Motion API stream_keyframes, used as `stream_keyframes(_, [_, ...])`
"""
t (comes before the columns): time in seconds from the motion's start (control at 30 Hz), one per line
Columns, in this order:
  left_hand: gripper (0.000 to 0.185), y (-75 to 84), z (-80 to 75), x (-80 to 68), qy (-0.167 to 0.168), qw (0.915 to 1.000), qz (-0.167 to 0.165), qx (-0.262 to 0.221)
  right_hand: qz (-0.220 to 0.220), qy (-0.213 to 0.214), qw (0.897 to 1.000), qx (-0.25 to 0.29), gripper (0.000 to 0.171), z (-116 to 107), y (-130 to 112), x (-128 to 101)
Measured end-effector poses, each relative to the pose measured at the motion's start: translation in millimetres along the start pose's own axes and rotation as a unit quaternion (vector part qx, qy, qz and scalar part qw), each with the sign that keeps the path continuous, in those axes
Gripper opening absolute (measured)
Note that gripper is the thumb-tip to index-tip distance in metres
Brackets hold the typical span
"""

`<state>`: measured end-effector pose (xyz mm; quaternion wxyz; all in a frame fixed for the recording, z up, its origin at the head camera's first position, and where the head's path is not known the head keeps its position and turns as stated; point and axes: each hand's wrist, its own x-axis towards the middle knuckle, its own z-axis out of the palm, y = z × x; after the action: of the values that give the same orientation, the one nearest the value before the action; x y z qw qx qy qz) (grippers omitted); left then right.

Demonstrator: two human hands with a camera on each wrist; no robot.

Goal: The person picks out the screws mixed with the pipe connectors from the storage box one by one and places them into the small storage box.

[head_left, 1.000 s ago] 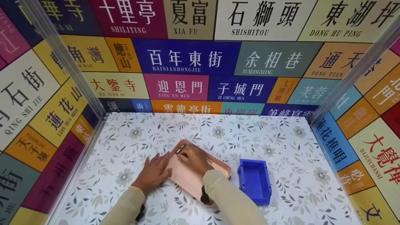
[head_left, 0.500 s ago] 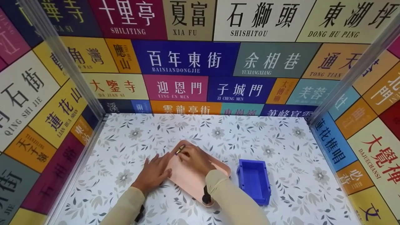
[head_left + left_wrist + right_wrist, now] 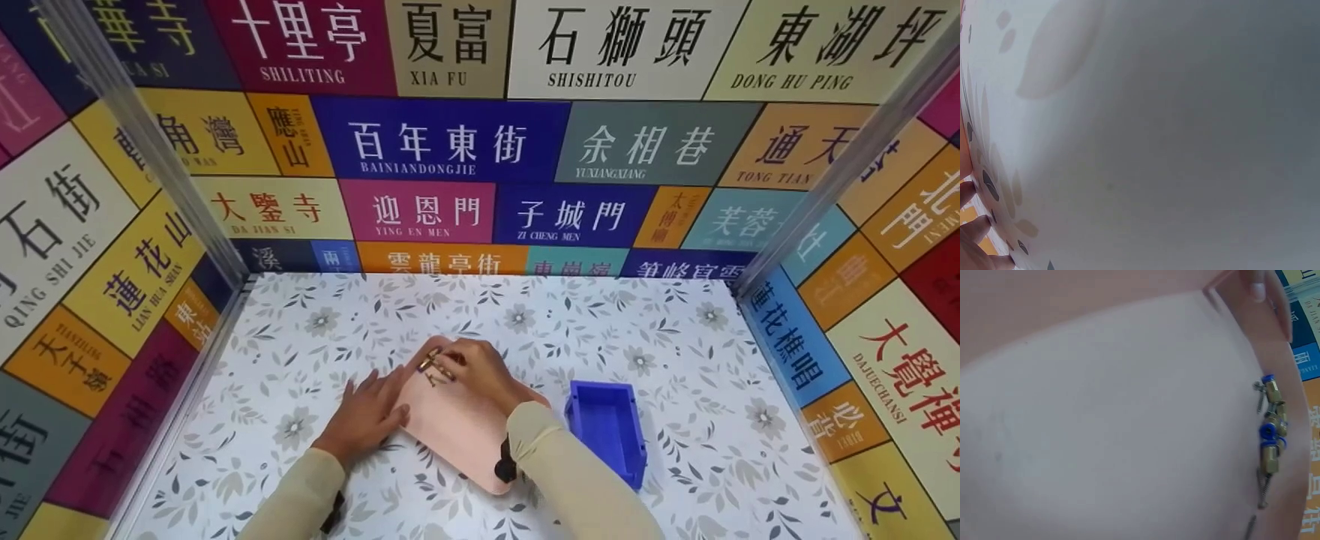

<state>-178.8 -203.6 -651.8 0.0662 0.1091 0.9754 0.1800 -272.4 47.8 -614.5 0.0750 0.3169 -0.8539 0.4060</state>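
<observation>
Left hand (image 3: 366,414) lies flat on the tabletop (image 3: 645,330), fingers straight and released, fingertips against the left edge of the pink tray (image 3: 457,424). Right hand (image 3: 480,375) reaches over the tray's far corner, fingers curled around small parts; from the head view it appears to pinch a brass fitting (image 3: 431,360), though the exact contact is too small to confirm.

Right wrist view: a cluster of brass fittings with blue ends (image 3: 1272,430) and a few small screws (image 3: 1264,482) sits against the tray's (image 3: 1106,416) rim, near its corner. One fingertip (image 3: 1258,289) of the right hand shows at the top edge of the frame, above the rim.

Left wrist view: mostly blurred floral surface; left hand fingers (image 3: 971,236) visible at the lower left corner only.

Blue bin (image 3: 606,431) stands on the tabletop just right of the tray, beside the right sleeve (image 3: 570,480). Walls of coloured street-name panels (image 3: 442,139) enclose the tabletop on three sides.
</observation>
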Motion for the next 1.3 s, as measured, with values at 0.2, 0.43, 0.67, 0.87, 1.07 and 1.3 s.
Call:
stream_keyframes(0.2, [0.073, 0.6, 0.6, 0.4, -0.004, 1.0000, -0.003, -0.003, -0.018, 0.003, 1.000, -0.006, 0.014, -32.2, -3.3, 1.7])
stream_keyframes(0.43, [0.073, -5.0, 2.6, 2.5, 0.015, 0.9997, 0.018, 0.003, -0.080, 0.039, 0.995, -0.042, 0.013, -78.3, -4.2, 1.7])
stream_keyframes(0.67, [0.073, -7.3, 5.4, 3.9, 0.020, 0.9993, 0.030, 0.003, -0.111, 0.064, 0.991, -0.046, 0.010, -130.7, -4.9, -8.9])
stream_keyframes(0.87, [0.074, -7.2, 5.9, 3.6, 0.017, 0.9995, 0.026, 0.008, -0.117, 0.080, 0.989, -0.048, 0.008, -170.3, 1.6, -28.0])
stream_keyframes(1.07, [0.073, -5.2, 3.5, 2.8, 0.016, 0.9995, 0.026, 0.010, -0.102, 0.082, 0.990, -0.052, 0.006, -198.6, 9.6, -53.1])
stream_keyframes(1.3, [0.074, -3.0, 1.3, 0.8, 0.010, 0.9998, 0.018, 0.003, -0.122, 0.081, 0.987, -0.065, 0.010, -217.3, 13.9, -80.5])
